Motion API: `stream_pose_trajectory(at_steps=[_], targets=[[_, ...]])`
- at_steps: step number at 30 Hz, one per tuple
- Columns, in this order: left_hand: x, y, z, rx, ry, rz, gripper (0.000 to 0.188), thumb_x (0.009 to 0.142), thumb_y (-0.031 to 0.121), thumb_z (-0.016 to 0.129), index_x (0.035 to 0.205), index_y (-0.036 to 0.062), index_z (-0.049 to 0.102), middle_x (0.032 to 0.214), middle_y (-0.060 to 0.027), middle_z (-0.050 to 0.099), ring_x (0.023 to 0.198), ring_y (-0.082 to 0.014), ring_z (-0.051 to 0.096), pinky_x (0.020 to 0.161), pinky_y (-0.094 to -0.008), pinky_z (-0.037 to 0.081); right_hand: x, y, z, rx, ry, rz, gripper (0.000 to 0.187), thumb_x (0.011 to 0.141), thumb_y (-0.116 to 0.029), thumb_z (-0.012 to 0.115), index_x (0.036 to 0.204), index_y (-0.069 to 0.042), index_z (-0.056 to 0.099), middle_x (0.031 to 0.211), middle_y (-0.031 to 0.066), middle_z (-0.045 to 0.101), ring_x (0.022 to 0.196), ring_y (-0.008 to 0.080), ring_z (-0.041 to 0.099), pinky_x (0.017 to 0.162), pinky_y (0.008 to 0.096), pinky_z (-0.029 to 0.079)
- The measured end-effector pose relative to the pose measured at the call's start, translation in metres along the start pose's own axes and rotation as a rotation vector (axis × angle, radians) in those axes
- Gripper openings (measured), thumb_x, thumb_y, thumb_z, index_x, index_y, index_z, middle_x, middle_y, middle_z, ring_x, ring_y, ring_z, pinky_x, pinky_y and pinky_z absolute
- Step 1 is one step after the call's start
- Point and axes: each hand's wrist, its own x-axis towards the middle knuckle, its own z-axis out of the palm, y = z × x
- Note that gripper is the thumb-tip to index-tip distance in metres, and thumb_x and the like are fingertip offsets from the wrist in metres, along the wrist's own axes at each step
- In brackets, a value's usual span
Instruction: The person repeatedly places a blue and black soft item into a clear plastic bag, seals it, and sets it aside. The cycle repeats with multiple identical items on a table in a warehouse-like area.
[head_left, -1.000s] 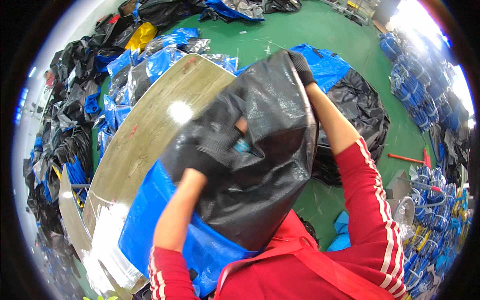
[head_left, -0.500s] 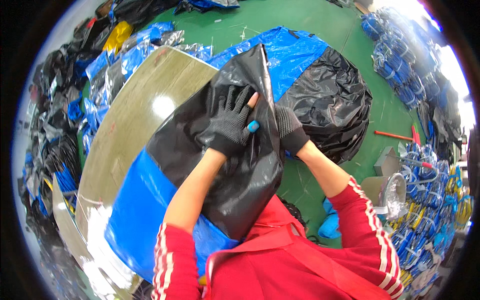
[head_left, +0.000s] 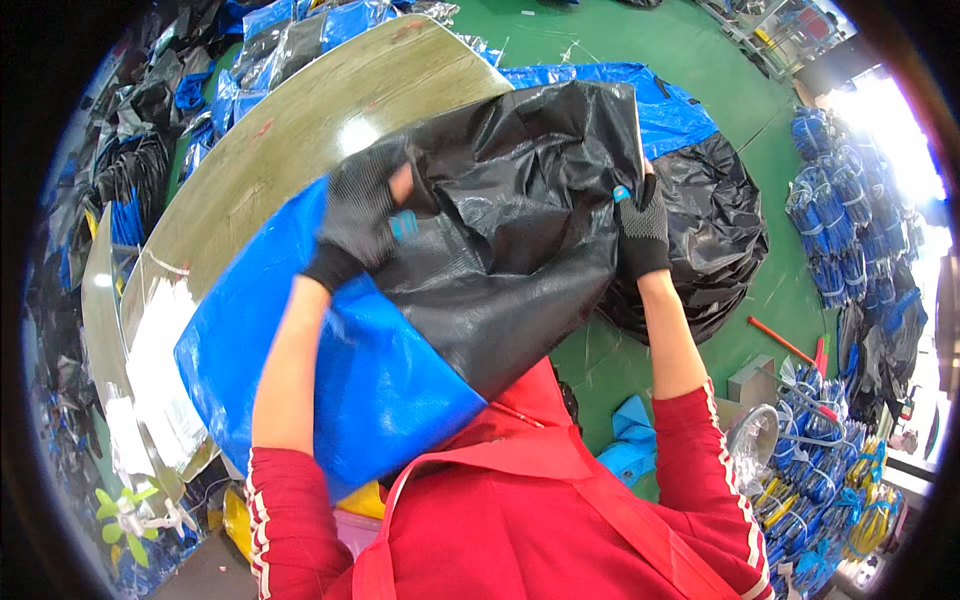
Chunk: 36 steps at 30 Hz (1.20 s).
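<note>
A shiny black-and-blue tarpaulin piece (head_left: 510, 220) lies spread across my front, its blue part toward the lower left and its black part toward the upper right. My left hand (head_left: 355, 215), in a black knit glove with a bare fingertip, is curled on the black part near the blue seam. It is slightly blurred, and a fold of the material stands by its finger and thumb. At the right edge, my right hand (head_left: 642, 225) grips the tarpaulin piece, a blue-wrapped digit on top. What lies under the material is hidden.
Beneath and left of the tarpaulin stands a worn, glossy tabletop (head_left: 270, 150). A round black-and-blue bundle (head_left: 705, 220) rests on the green floor (head_left: 560, 35) beyond my right hand. Tied blue bundles (head_left: 825, 200) and a red-handled tool (head_left: 780, 340) are at the right.
My hands have moved apart, the left one leftward and the right one rightward. The black part between them is spread wider, and the whole view has shifted.
</note>
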Motion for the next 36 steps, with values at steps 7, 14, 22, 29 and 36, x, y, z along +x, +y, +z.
stream_pose_trajectory(at_steps=[7, 14, 22, 29, 36], targets=[[-0.017, -0.026, 0.025, -0.332, -0.140, 0.008, 0.056, 0.087, 0.045, 0.057, 0.129, 0.0083, 0.055, 0.137, -0.0203, 0.047, 0.132, -0.0396, 0.037, 0.111, -0.0461, 0.026, -0.027, -0.085, -0.066, -0.347, 0.080, -0.494, 0.084, 0.082, -0.033, 0.068, 0.146, -0.004, 0.022, 0.133, 0.0291, 0.044, 0.119, 0.0454, 0.046, 0.101, 0.0483, 0.036], [0.031, 0.042, 0.051, -0.396, 0.048, 0.537, 0.065, 0.081, 0.054, 0.057, 0.134, 0.0175, 0.048, 0.148, -0.0267, 0.027, 0.137, -0.0472, 0.022, 0.111, -0.0607, 0.012, -0.068, -0.059, -0.041, -0.398, -0.418, -1.039, 0.048, 0.071, -0.024, 0.068, 0.114, -0.007, 0.057, 0.102, 0.0141, 0.059, 0.096, 0.0347, 0.058, 0.091, 0.0519, 0.039], [0.039, 0.042, 0.092, -0.385, -0.050, 0.589, 0.055, 0.087, 0.039, 0.051, 0.135, 0.0121, 0.046, 0.142, -0.0252, 0.034, 0.133, -0.0430, 0.028, 0.109, -0.0546, 0.022, 0.055, -0.129, 0.032, -0.445, -0.364, -1.268, 0.013, 0.079, -0.020, 0.058, 0.086, -0.011, 0.064, 0.065, 0.0095, 0.058, 0.059, 0.0277, 0.058, 0.049, 0.0404, 0.044], [0.044, 0.038, 0.088, -0.423, -0.039, 0.558, 0.050, 0.088, 0.039, 0.052, 0.129, 0.0095, 0.049, 0.132, -0.0240, 0.040, 0.122, -0.0399, 0.034, 0.100, -0.0519, 0.027, 0.099, -0.089, 0.179, -0.664, -0.939, -0.929, 0.023, 0.088, -0.035, 0.051, 0.081, -0.018, 0.065, 0.072, 0.0090, 0.066, 0.069, 0.0278, 0.066, 0.053, 0.0439, 0.049], [0.001, -0.018, 0.037, -0.423, -0.082, 0.410, 0.046, 0.090, 0.039, 0.053, 0.122, 0.0068, 0.053, 0.121, -0.0227, 0.046, 0.110, -0.0367, 0.041, 0.092, -0.0492, 0.031, 0.100, -0.072, 0.177, -0.610, -0.799, -0.831, 0.034, 0.090, -0.045, 0.048, 0.084, -0.016, 0.066, 0.079, 0.0104, 0.067, 0.072, 0.0315, 0.067, 0.059, 0.0463, 0.050]])
